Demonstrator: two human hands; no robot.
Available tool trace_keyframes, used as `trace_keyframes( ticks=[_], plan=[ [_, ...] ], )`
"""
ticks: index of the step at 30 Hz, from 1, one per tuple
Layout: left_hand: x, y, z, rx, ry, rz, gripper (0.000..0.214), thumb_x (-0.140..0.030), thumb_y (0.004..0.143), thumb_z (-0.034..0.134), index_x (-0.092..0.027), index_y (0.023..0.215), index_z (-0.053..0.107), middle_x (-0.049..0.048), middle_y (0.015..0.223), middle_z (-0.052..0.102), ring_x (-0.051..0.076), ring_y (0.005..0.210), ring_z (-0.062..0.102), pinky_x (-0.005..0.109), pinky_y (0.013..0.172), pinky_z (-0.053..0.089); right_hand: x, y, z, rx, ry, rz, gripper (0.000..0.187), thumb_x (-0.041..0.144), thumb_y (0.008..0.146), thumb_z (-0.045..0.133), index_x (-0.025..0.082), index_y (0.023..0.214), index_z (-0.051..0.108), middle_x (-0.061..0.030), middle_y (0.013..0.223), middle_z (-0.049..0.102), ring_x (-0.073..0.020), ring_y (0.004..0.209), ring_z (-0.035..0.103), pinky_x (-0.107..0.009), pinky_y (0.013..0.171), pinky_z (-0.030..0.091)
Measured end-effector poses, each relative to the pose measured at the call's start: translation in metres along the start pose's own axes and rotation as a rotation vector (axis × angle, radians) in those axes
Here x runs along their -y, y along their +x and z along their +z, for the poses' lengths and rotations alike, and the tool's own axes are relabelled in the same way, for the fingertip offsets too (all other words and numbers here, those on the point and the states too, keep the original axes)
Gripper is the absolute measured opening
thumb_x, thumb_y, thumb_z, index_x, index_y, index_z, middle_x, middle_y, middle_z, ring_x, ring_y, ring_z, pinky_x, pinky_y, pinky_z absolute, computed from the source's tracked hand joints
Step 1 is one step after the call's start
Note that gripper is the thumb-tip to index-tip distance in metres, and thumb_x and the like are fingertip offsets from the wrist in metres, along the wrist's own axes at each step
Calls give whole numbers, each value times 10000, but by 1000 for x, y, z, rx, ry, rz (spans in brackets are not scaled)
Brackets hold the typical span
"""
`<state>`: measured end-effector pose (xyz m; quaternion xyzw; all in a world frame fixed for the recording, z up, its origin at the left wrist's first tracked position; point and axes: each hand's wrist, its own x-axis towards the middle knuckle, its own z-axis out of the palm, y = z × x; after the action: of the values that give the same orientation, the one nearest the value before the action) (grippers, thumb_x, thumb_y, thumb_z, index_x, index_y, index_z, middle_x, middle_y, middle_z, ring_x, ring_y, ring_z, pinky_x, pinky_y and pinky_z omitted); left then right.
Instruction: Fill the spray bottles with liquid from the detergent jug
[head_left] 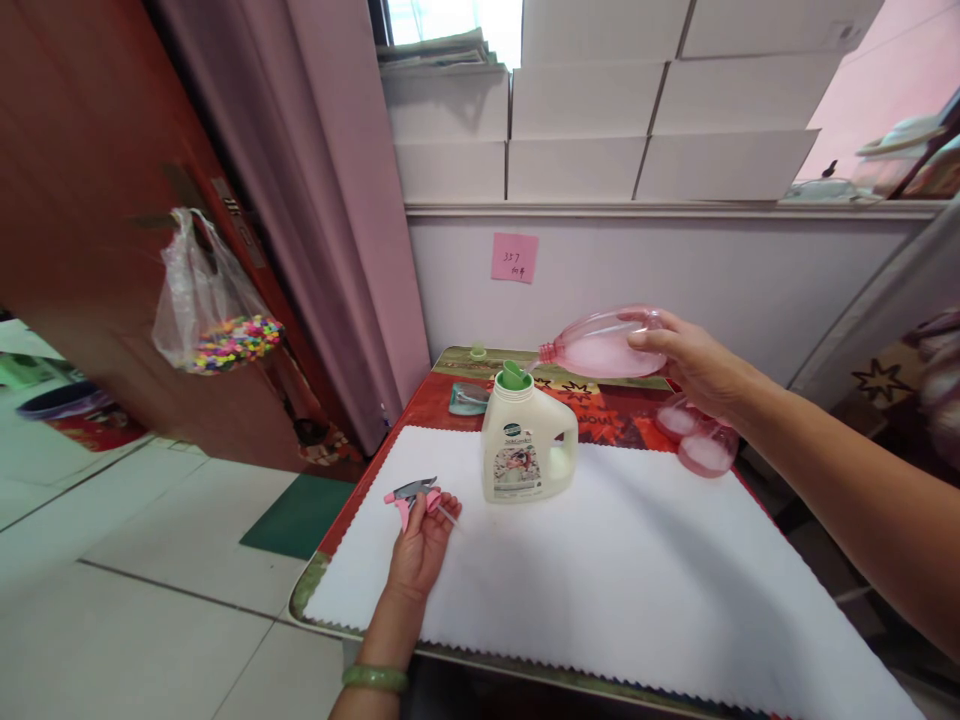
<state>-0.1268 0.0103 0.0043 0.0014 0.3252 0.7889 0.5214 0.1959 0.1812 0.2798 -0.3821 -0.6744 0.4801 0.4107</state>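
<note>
My right hand [694, 355] grips a clear pink bottle [607, 345], tipped on its side with its threaded neck pointing left. Whitish liquid lies inside it, and a thin stream seems to leave the neck. Just below that neck, a green spout [513, 376] sits in the mouth of a cream-coloured jug [525, 450], which stands upright on the white mat. In my left hand [427, 535], held palm up left of the jug, is a pink and grey spray trigger [412, 495] with a thin tube. My fingers are curled around it.
Beyond the white mat [615, 590], a teal item [469, 398] and a small green ring [478, 352] lie on the red table cover. Pink containers [707, 447] stand at the right. Stacked white boxes [585, 110] line the ledge; a bead-filled bag [214, 310] hangs from the door.
</note>
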Motion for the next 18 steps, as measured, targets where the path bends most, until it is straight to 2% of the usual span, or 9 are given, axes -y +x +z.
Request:
trace_keyframes(
  ticks=[3, 9, 18],
  plan=[
    [0, 0, -1, 4, -4, 2, 234, -236, 1022, 532, -115, 956, 722, 117, 866, 755, 195, 842, 748, 388, 908, 609, 5, -1, 1, -5, 12, 36, 481, 436, 776, 769, 354, 1239, 666, 7, 1058, 717, -236, 983, 657, -324, 803, 564],
    [0, 1, -1, 8, -3, 1, 229, -244, 1021, 540, -118, 962, 722, 113, 869, 754, 189, 844, 744, 387, 910, 610, 10, 0, 2, -8, -35, 19, 468, 437, 765, 757, 332, 1214, 678, 10, 998, 706, -224, 932, 645, -305, 775, 530],
    [0, 1, -2, 2, -3, -4, 250, -246, 1028, 525, -110, 956, 723, 117, 862, 754, 189, 835, 747, 382, 908, 608, 16, 3, 3, -38, -33, 27, 503, 415, 738, 779, 303, 1219, 686, 16, 979, 687, -166, 850, 596, -243, 668, 459]
  ],
)
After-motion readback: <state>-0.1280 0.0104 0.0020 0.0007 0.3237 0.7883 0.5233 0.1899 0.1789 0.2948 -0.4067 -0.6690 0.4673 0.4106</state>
